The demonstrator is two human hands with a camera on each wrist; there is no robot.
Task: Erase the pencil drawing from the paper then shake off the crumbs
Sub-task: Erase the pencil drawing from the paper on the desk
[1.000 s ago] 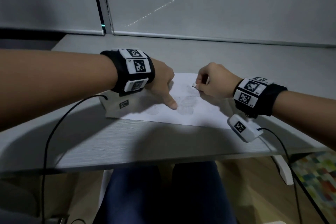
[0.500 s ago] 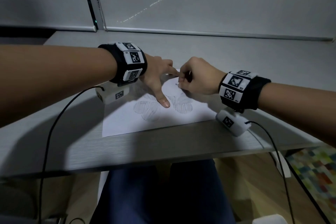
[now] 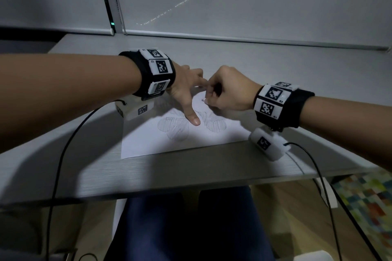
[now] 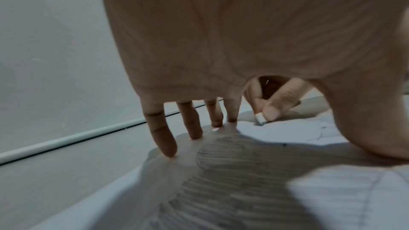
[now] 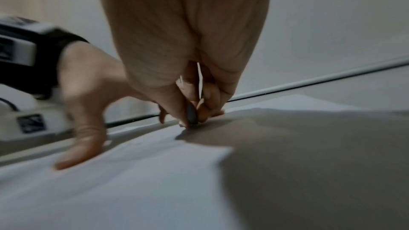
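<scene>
paper (image 3: 148,144): slid nearer since 1 s ago, now steady
left hand (image 3: 186,89): fingers spread, pressing paper
right hand (image 3: 229,91): pinching eraser (image 4: 261,119) on drawing (image 3: 172,127); erasing starting

Desk (image 3: 148,178): we see a grey wood-grain top.
Blinds (image 3: 254,2): lowered behind the desk, pinpoints of light showing through.
Cables (image 3: 61,154): black, trailing over the desk edge on both sides.
Rug (image 3: 367,203): multicoloured checks, lower right.
Floor (image 3: 292,218): wood.
</scene>
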